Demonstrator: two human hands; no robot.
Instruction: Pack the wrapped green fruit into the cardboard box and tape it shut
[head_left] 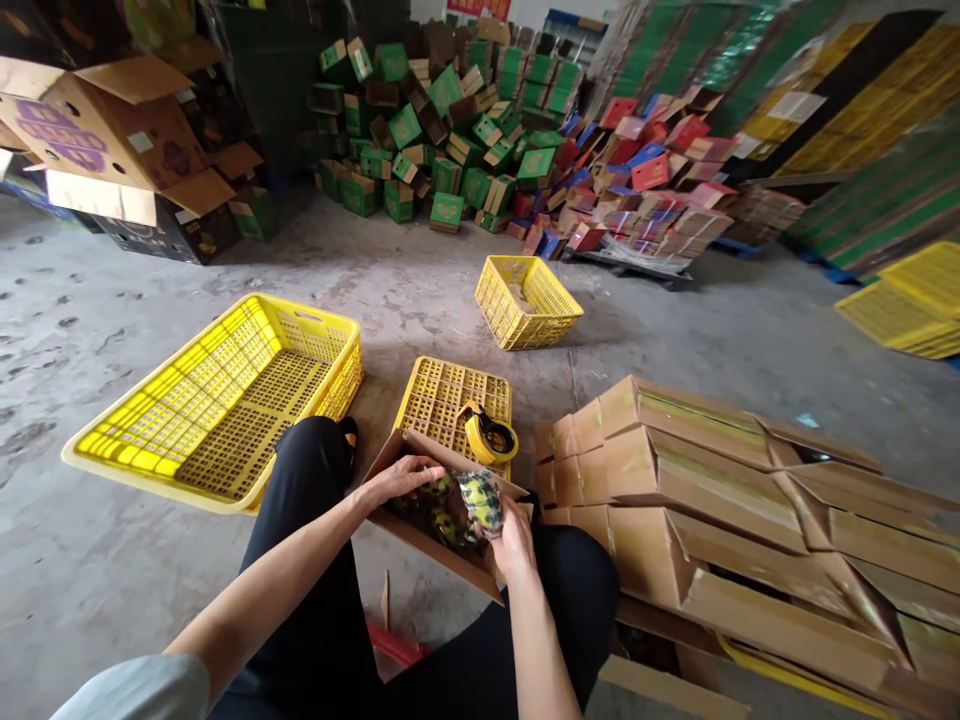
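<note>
A small printed cardboard box (442, 520) rests on my lap between my knees, its brown flaps up. My left hand (401, 475) lies on its upper left flap with the fingers curled over the edge. My right hand (514, 535) grips the right side of the box, fingers wrapped round a printed flap. Just beyond the box, a yellow tape dispenser (487, 435) sits on an upturned yellow crate (442, 395).
A large yellow crate (217, 400) lies tilted on the concrete floor to my left. A smaller yellow crate (529, 300) stands farther ahead. Flattened cartons (750, 510) are stacked at my right. Heaps of green and red boxes (525, 130) fill the back.
</note>
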